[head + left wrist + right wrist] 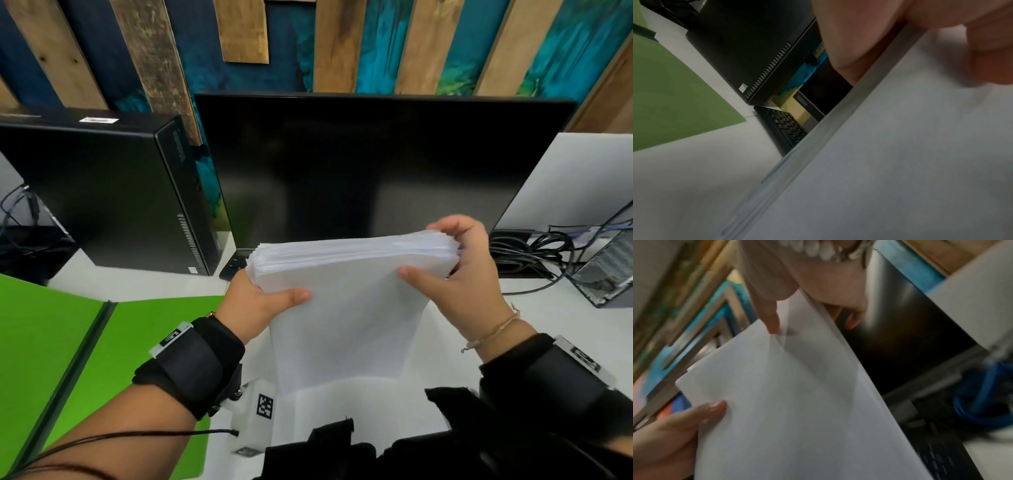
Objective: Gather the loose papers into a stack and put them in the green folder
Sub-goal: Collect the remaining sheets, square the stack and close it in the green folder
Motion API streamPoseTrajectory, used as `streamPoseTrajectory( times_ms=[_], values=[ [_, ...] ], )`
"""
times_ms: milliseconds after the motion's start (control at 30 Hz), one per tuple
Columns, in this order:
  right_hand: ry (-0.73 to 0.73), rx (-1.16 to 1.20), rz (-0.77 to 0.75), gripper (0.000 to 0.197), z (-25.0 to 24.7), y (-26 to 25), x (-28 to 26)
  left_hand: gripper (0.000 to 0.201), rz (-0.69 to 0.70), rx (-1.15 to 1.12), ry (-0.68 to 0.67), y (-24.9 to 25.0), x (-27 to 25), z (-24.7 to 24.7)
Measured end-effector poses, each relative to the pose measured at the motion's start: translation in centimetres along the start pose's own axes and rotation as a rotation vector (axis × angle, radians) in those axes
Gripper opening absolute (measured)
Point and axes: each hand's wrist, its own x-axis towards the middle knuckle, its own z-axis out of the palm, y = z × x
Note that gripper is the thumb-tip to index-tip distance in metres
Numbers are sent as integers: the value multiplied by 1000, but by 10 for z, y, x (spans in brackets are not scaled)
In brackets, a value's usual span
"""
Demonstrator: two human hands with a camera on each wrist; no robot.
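A thick stack of white papers (346, 308) stands upright on its lower edge over the desk, in front of the monitor. My left hand (263, 301) grips the stack's left side, thumb across the front sheet. My right hand (459, 270) grips its right side, thumb on the front and fingers curled over the top corner. The stack's edge (818, 146) fills the left wrist view. In the right wrist view the front sheet of the papers (797, 394) is broad, with my right hand (797, 301) at its top. The green folder (68, 349) lies open, flat at the left.
A black monitor (370, 164) stands right behind the papers, with a keyboard (785, 126) under it. A black computer tower (113, 192) sits at back left. Cables (534, 253) and a mesh holder (606, 274) crowd the right. The white desk (548, 308) shows between them.
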Motion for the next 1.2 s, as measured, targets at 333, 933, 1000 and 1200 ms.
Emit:
streamPoseTrajectory(
  times_ms=[333,933,1000,1200],
  values=[
    [-600,-1141,-469,32,68,-92,19,48,67,156,-37,6,5,12],
    [-154,232,128,44,-44,-23,39,72,-173,-419,56,-23,17,-36],
    [-109,353,201,53,-44,-8,35,77,-160,-342,38,-19,15,-24],
    [-14,475,165,37,-36,19,15,36,43,-102,197,-10,10,-16]
  ],
)
